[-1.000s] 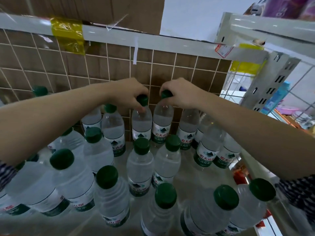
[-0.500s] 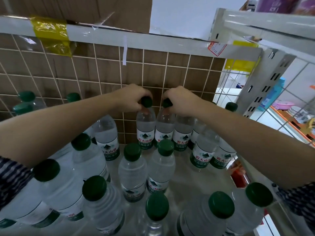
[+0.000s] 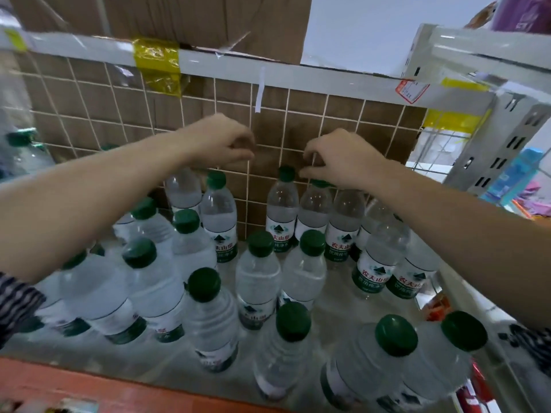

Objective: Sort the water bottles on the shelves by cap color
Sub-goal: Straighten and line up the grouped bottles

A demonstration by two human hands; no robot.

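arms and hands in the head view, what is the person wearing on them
Both forearms are bare, with no gloves, watch or rings visible on the left hand or right hand. Dark-and-light striped fabric sleeves show near the elbows: left sleeve, right sleeve.

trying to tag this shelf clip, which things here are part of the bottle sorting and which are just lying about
Part of the job:
- green-capped water bottles on the shelf
- left hand, raised, holding nothing visible
- right hand, fingertips near a back-row cap

Just lying about:
- cardboard box above
- yellow tape
- red price tag
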